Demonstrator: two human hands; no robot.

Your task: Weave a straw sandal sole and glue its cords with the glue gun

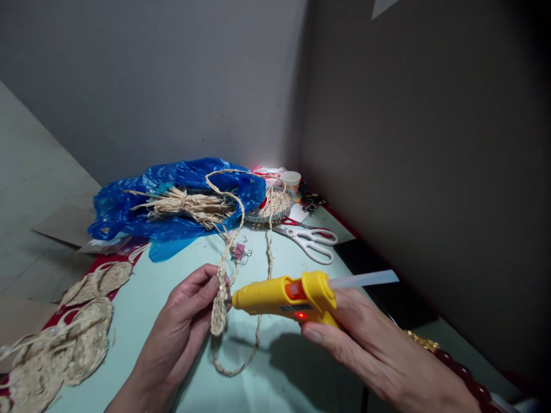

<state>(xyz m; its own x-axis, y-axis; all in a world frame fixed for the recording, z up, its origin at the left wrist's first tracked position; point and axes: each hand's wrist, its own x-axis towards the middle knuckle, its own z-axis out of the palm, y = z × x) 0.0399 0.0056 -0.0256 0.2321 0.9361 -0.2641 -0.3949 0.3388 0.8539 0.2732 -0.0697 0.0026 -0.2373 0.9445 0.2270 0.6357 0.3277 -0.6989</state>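
Observation:
My right hand [365, 344] grips a yellow hot glue gun [286, 296] with a red light on and a clear glue stick [364, 279] poking out of its back. Its nozzle points left at a braided straw cord [219, 310]. My left hand [183, 327] pinches that cord at its folded lower end, fingers closed on it. The cord runs up and loops over the table toward a blue plastic bag [172, 201]. A pink binder clip [238, 250] hangs on the cord just above my left fingers.
Loose raffia bundle [189, 206] lies on the blue bag. White scissors [312, 241], a small woven basket [271, 206] and a paper cup [291, 179] sit at the back. Woven straw pieces [77, 338] lie at the left edge. A dark wall [430, 143] stands close on the right.

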